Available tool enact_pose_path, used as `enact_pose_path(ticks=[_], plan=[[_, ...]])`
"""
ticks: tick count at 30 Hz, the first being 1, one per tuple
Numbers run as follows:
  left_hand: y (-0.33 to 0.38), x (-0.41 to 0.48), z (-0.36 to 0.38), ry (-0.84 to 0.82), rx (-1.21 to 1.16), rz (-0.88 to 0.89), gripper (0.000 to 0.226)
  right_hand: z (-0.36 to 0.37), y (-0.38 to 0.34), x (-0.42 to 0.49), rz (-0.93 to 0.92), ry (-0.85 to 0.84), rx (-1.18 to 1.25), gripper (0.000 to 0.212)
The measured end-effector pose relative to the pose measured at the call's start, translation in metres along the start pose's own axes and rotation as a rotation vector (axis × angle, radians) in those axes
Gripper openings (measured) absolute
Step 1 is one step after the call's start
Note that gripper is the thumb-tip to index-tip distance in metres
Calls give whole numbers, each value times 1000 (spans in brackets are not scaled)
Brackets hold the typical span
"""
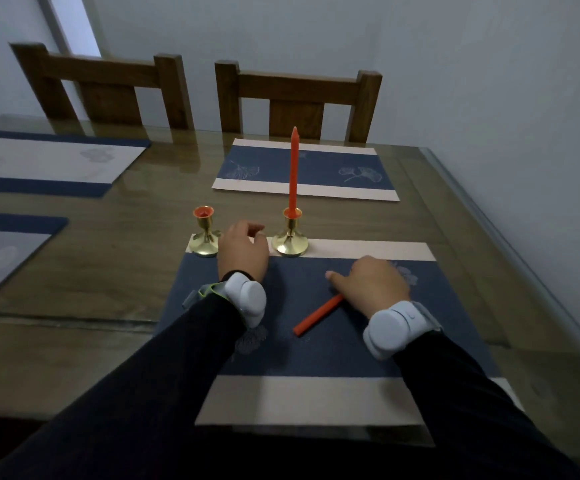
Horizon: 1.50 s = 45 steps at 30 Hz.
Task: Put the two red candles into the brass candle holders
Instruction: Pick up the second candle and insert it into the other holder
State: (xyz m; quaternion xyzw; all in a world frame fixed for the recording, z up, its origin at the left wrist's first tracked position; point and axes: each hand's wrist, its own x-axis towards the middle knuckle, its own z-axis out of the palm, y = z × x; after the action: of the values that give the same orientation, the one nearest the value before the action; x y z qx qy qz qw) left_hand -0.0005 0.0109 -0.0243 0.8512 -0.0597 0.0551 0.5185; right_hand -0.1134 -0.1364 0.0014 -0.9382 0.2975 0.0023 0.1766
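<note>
One red candle [293, 171] stands upright in the right brass candle holder [290, 239] at the far edge of the near placemat. The left brass holder [205, 233] holds no candle; its cup shows red inside. A second red candle [318, 315] lies flat on the blue placemat [316, 355], its far end under my right hand [371, 284], whose fingers curl over that end. My left hand [243, 251] rests between the two holders with loosely bent fingers and nothing in it.
A glass-topped wooden table [126, 271] carries other placemats: one behind the holders [333, 174] and two at the left [49, 161]. Two wooden chairs [299, 102] stand at the far side against a pale wall. The table's right edge runs close by.
</note>
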Motion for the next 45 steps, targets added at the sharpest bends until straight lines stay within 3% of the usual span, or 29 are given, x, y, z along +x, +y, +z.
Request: enact_pose_path(ticks=[6, 13, 18, 25, 30, 34, 45], plan=[[-22, -18, -38, -30, 7, -45, 19, 9, -10, -18, 55, -58, -72, 40], [-38, -14, -62, 103, 53, -50, 2, 14, -7, -21, 107, -83, 220, 28], [-48, 0, -73, 196, 35, -96, 31, 18, -21, -27, 21, -55, 535, 39], [-47, 26, -71, 19, 156, -98, 52, 27, -63, -35, -157, 0, 781, 31], [-50, 45, -68, -101, 295, -65, 34, 26, -76, -33, -235, -18, 796, 22], [-59, 46, -62, -96, 314, -72, 27, 25, -83, -25, -268, 10, 785, 15], [-61, 8, -60, -107, 283, 84, 26, 12, -109, -20, -388, 185, 838, 10]])
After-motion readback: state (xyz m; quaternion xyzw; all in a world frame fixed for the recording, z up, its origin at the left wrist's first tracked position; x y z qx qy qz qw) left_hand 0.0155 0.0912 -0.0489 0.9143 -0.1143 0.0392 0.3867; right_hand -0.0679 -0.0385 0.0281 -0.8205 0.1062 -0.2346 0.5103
